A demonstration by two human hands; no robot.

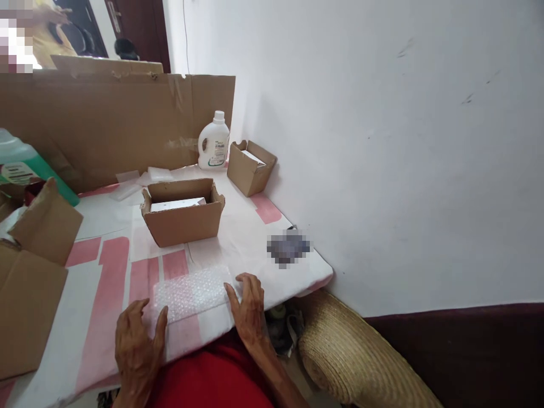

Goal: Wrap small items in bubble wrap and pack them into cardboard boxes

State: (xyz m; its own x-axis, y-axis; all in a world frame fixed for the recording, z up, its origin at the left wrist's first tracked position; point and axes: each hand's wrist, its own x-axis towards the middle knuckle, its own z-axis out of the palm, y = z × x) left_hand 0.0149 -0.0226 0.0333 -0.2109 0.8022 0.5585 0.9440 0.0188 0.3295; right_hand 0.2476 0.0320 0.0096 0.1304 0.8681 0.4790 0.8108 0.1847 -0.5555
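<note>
A clear sheet of bubble wrap (193,292) lies flat near the front edge of the table, between my two hands. At its left end rests my left hand (138,337), fingers apart and thumb raised. My right hand (249,306) is at the sheet's right end, its thumb spread from the fingers and nothing gripped. Just beyond the wrap stands an open cardboard box (185,224) with a white item (176,205) inside. Whether my fingertips press on the wrap is hard to tell.
A smaller cardboard box (246,173) and a white jug (215,144) stand by the wall. Clear pouches (159,174) lie behind the middle box. At left are larger cardboard flaps (29,311) and a green-liquid bottle (36,164). A cardboard panel (127,119) closes the back; a woven straw item (340,351) sits lower right.
</note>
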